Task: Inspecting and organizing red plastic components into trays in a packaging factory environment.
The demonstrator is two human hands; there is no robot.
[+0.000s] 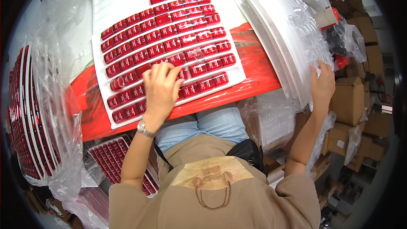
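A white tray [98, 72] lies before me, with rows of small glossy red cases [155, 50] in its slots. My left hand [161, 89] bends over the tray's near rows, fingers closed and fingertips down at the cases; whatever they pinch is hidden. Two clear plastic pieces show on cases, one ahead of this hand [195, 54] and one to its left [117, 83]. At the right, my right hand [323, 84] touches the near right edge of a stack of translucent trays [275, 29] bearing small clear pieces [303, 21]. Its thumb and fingers are apart, and I see nothing held.
Red plastic sheeting [254, 68] covers the table's near edge. Plastic-wrapped trays of red cases [25, 123] stand on the left, and another such tray [112, 157] sits below the table. Cardboard boxes [347, 101] are piled at the right. A white-and-red roll [327, 18] lies beyond the stack.
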